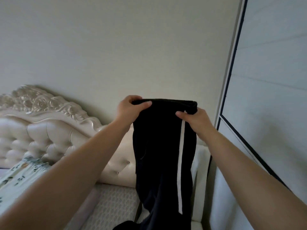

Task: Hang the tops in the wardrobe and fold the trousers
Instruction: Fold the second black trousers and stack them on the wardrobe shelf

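Note:
Black trousers [159, 155] with a white side stripe hang in the air in front of me, waistband at the top. My left hand [128, 110] pinches the left end of the waistband. My right hand [194, 121] pinches the right side just below the waistband, thumb next to the stripe. Both legs hang straight down together, and their lower ends run out of the bottom of the view. The wardrobe's white door [269, 90] with dark trim stands at the right.
A bed with a cream tufted, carved headboard [54, 128] lies at the left, and a patterned quilt [20, 173] covers part of its mattress [111, 200]. A white bedside unit [201, 165] stands behind the trousers. A plain wall fills the top.

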Demonstrator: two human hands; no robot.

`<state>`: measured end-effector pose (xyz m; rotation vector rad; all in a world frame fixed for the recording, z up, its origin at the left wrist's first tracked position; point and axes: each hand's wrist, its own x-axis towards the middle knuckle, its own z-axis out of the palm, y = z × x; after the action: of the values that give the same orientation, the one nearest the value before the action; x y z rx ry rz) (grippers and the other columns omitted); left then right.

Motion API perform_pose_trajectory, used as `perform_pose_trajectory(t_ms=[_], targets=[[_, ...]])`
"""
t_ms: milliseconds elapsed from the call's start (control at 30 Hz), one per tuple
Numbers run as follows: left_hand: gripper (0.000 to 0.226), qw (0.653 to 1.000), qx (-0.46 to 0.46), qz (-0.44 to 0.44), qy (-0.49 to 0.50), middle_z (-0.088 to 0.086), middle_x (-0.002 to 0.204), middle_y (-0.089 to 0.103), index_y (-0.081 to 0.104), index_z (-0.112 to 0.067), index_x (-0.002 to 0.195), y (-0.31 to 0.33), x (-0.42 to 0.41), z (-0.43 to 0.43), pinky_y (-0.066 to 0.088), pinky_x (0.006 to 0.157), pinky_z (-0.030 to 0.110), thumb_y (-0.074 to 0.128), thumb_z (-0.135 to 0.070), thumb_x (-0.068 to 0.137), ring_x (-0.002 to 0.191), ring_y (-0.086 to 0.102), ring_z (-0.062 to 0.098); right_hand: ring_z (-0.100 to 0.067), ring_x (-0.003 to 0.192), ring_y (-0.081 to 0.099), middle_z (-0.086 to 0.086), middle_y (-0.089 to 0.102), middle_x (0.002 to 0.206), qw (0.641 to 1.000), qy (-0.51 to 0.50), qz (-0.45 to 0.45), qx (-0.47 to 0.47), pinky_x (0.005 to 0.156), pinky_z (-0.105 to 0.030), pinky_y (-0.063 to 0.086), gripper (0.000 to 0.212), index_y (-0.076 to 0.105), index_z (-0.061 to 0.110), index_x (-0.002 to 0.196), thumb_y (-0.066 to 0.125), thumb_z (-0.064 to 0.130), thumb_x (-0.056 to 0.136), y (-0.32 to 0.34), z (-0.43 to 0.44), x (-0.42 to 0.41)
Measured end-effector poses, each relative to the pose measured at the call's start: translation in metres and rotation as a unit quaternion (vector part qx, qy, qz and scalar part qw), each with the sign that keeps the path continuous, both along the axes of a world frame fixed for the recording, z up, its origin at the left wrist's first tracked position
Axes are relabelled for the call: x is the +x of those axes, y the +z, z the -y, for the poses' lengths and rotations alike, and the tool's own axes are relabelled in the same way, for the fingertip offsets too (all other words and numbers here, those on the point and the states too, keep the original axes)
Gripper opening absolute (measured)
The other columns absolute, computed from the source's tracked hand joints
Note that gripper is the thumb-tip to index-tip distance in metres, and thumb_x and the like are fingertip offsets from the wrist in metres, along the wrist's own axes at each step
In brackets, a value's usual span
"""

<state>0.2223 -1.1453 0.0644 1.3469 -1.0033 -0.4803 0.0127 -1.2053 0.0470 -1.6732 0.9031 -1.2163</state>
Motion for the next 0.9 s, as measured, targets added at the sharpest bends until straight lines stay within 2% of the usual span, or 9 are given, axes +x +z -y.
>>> perform_pose_trajectory(t_ms=[67, 100, 200, 300, 367, 500, 733, 833, 900], targets=[[0.053, 0.992, -0.105, -0.072, -0.017, -0.003, 0.115, 0.061, 0.053, -0.025, 0.119, 0.023, 0.001, -0.014, 0.053, 0.084, 0.026, 0.079, -0.035, 0.073, 0.099, 0.064, 0.012, -0.012, 0.083, 0.065, 0.006, 0.068, 0.087, 0.998, 0.022, 0.042, -0.035, 0.082, -0.027, 0.050, 0.012, 0.064, 0.023, 0.084, 0.074, 0.018, 0.079, 0.044, -0.004, 0.005], [0.056, 0.986, -0.109, -0.102, -0.067, -0.001, 0.119, 0.061, 0.051, -0.021, 0.125, 0.030, 0.001, -0.023, 0.053, 0.085, 0.029, 0.075, -0.038, 0.077, 0.100, 0.065, 0.014, -0.013, 0.083, 0.066, 0.006, 0.069, 0.087, 0.996, 0.039, 0.057, -0.051, 0.084, -0.029, 0.051, 0.011, 0.065, 0.024, 0.084, 0.072, 0.017, 0.080, 0.063, -0.006, 0.007], [0.051, 0.980, 0.009, -0.100, -0.173, 0.004, 0.109, 0.068, 0.059, -0.014, 0.117, 0.029, -0.003, -0.042, 0.053, 0.083, 0.031, 0.063, -0.046, 0.078, 0.095, 0.068, 0.019, -0.017, 0.085, 0.067, 0.002, 0.070, 0.089, 0.992, 0.072, 0.074, -0.074, 0.087, -0.035, 0.052, 0.006, 0.066, 0.022, 0.085, 0.070, 0.018, 0.083, 0.096, -0.013, 0.016], [0.028, 0.995, 0.003, -0.070, -0.075, 0.004, 0.102, 0.070, 0.064, -0.022, 0.096, 0.026, 0.000, -0.055, 0.052, 0.092, 0.040, 0.066, -0.045, 0.082, 0.095, 0.068, 0.022, -0.016, 0.083, 0.068, 0.002, 0.071, 0.087, 0.990, 0.096, 0.070, -0.079, 0.083, -0.034, 0.052, 0.004, 0.067, 0.021, 0.086, 0.069, 0.019, 0.083, 0.107, -0.022, 0.027], [0.022, 0.998, -0.024, -0.052, -0.009, 0.005, 0.099, 0.071, 0.066, -0.022, 0.090, 0.036, 0.007, -0.069, 0.052, 0.093, 0.042, 0.065, -0.043, 0.085, 0.095, 0.068, 0.024, -0.014, 0.081, 0.068, 0.004, 0.071, 0.086, 0.990, 0.104, 0.049, -0.087, 0.081, -0.032, 0.052, 0.005, 0.067, 0.022, 0.085, 0.070, 0.019, 0.082, 0.114, -0.032, 0.033], [0.019, 0.998, -0.058, -0.022, 0.028, 0.002, 0.088, 0.070, 0.066, -0.020, 0.081, 0.067, 0.022, -0.124, 0.053, 0.088, 0.039, 0.061, -0.035, 0.090, 0.089, 0.067, 0.023, -0.013, 0.082, 0.066, 0.002, 0.069, 0.091, 0.986, 0.128, 0.019, -0.108, 0.078, -0.028, 0.051, 0.008, 0.065, 0.023, 0.086, 0.070, 0.020, 0.082, 0.139, -0.069, 0.049], [0.017, 0.981, -0.183, -0.022, 0.063, 0.000, 0.077, 0.071, 0.066, -0.012, 0.084, 0.169, 0.056, -0.255, 0.057, 0.072, 0.026, 0.063, -0.027, 0.090, 0.071, 0.069, 0.015, -0.004, 0.071, 0.066, 0.007, 0.067, 0.084, 0.957, 0.186, 0.091, -0.203, 0.070, -0.021, 0.055, 0.008, 0.062, 0.022, 0.083, 0.070, 0.019, 0.083, 0.230, -0.183, 0.102], [0.019, 0.975, -0.207, -0.032, 0.072, 0.001, 0.082, 0.073, 0.067, -0.010, 0.091, 0.204, 0.078, -0.308, 0.057, 0.072, 0.028, 0.064, -0.029, 0.089, 0.076, 0.070, 0.017, -0.006, 0.077, 0.065, 0.006, 0.065, 0.087, 0.943, 0.189, 0.143, -0.233, 0.073, -0.020, 0.055, 0.014, 0.060, 0.018, 0.088, 0.072, 0.022, 0.081, 0.257, -0.228, 0.134], [0.030, 0.977, -0.185, -0.024, 0.101, 0.003, 0.090, 0.072, 0.067, -0.008, 0.103, 0.201, 0.100, -0.334, 0.056, 0.072, 0.027, 0.065, -0.033, 0.088, 0.082, 0.070, 0.020, -0.003, 0.078, 0.062, 0.009, 0.063, 0.089, 0.943, 0.195, 0.137, -0.233, 0.070, -0.015, 0.051, 0.019, 0.059, 0.019, 0.094, 0.072, 0.023, 0.081, 0.252, -0.248, 0.163]])
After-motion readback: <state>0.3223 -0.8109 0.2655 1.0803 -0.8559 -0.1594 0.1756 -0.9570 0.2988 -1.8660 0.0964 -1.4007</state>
